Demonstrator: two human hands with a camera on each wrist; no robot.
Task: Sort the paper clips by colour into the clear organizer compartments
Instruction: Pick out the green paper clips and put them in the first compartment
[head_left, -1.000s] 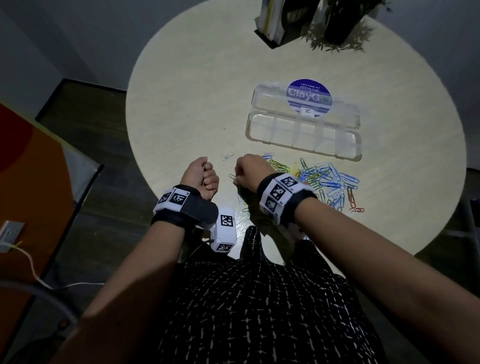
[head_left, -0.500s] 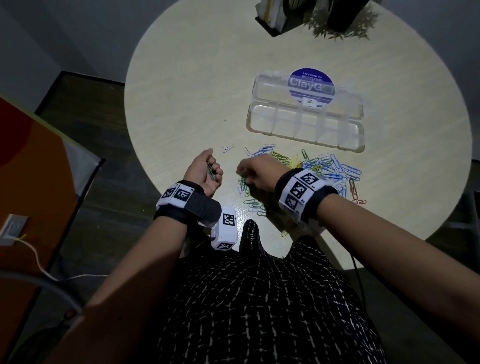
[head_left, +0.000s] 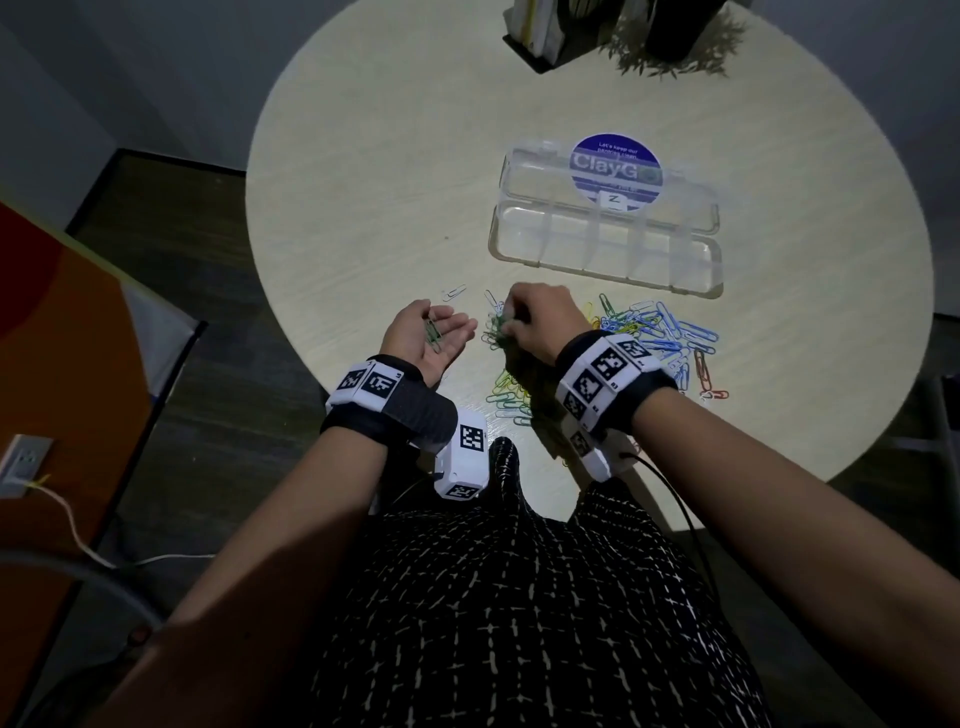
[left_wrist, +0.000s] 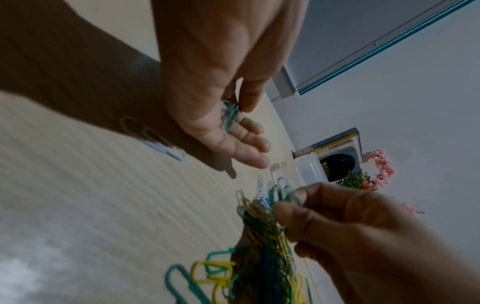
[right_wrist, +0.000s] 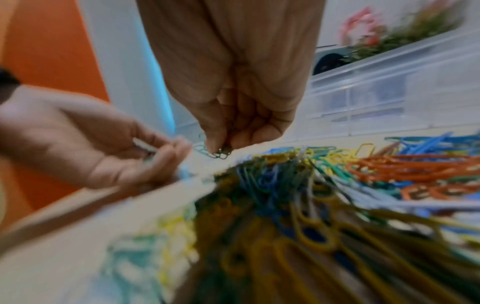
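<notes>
My left hand (head_left: 415, 338) lies palm up over the table's near edge, with a few green paper clips (head_left: 432, 331) resting loose in the palm (left_wrist: 230, 117). Just right of it, my right hand (head_left: 537, 322) pinches green clips (right_wrist: 221, 154) between thumb and fingertips at the left end of the mixed pile of clips (head_left: 660, 338). That pile holds blue, yellow, green, white and orange-red clips. Beyond it lies the clear organizer (head_left: 566, 244) with its lid (head_left: 540, 171) folded back. Its compartments look bare.
A lone white clip (head_left: 454, 292) lies ahead of my left hand. A purple round sticker (head_left: 615, 171) shows under the lid. A book holder (head_left: 540, 31) and a potted plant (head_left: 675, 47) stand at the round table's far edge (head_left: 363, 78). My lap is against the near edge.
My left hand has turned from a closed fist to palm up with green clips showing in it. My right hand has shifted a little forward along the pile's left end, still pinching.
</notes>
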